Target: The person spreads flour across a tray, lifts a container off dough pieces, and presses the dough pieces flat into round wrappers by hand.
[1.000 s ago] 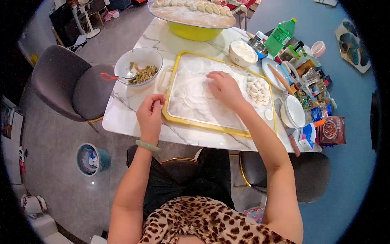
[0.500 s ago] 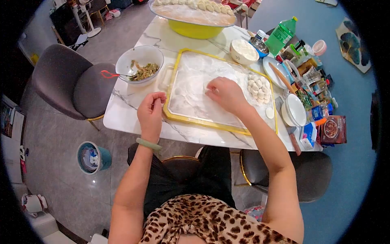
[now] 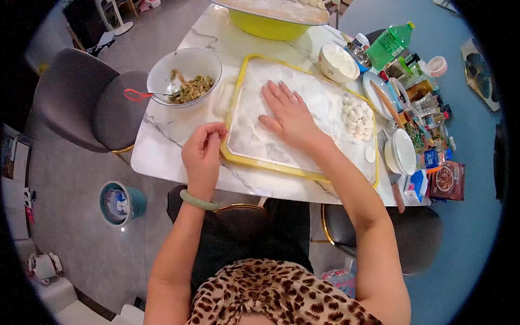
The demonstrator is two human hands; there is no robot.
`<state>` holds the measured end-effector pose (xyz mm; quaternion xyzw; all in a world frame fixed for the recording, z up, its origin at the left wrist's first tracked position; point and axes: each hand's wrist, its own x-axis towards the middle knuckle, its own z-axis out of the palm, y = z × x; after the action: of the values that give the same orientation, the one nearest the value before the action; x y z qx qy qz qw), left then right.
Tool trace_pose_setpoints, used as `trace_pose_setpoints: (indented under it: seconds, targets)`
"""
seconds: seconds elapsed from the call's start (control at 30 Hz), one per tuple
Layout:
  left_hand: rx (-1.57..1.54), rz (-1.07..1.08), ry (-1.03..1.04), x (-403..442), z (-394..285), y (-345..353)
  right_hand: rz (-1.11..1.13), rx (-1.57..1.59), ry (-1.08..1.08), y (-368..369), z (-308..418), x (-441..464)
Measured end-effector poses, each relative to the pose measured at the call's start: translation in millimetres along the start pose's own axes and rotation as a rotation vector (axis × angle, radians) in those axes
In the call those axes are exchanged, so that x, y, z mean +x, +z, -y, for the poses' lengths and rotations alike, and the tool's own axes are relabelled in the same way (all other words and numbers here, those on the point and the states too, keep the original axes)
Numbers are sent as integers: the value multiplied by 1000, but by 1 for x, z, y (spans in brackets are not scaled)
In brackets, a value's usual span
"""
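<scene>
While palm downward, right hand [image 3: 292,120] flat.

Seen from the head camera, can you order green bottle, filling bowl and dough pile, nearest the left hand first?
1. Filling bowl, beyond the left hand.
2. Dough pile, on the board's right.
3. Green bottle, farther back right.

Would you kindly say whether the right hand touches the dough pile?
Apart: the head view shows floured board between the right hand and dough pile.
</scene>
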<state>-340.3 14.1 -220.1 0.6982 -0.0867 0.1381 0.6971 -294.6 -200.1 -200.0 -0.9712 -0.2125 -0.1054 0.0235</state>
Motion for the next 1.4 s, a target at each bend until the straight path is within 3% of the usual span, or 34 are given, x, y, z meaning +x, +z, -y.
trace_pose_setpoints:
  seconds: [0.23,0.3,0.33,0.37,0.43,0.47,0.63,0.77,0.9,0.97,1.07,1.13,1.23,1.4]
  targets:
    - [-36,-3,16,2,1,0,28,125,45,6,-19,13]
    - [-101,-18,5,2,1,0,-166,806,151,-7,-42,21]
    - [-105,-18,7,0,0,0,-370,808,171,-16,-46,15]
    - [-86,-22,-11,1,-1,1,-368,803,169,-21,-47,9]
    - [-63,-15,-7,2,-4,1,-33,343,339,-29,-48,-1]
    - [-47,-18,12,3,0,1,-149,277,271,-19,-46,-5]
    - [15,-16,49,7,13,-2,-50,377,359,-26,-17,-8]
    - [-21,-36,-36,2,-2,1,-219,590,405,-27,-3,-43]
    - [-29,11,7,5,2,-1,-331,785,532,-41,-28,-119]
    - [-41,34,5,5,3,-3,-342,696,738,-45,-48,-165]
    - [-104,27,-20,5,4,-2,-323,694,835,-47,-83,-224]
    - [-129,18,-44,3,1,0,-328,459,930,-56,-88,-243]
    - [-117,28,-36,2,2,-3,-398,235,880,-69,-98,-247]
    - [-86,33,22,1,-2,-3,-413,319,658,-80,-111,-186]
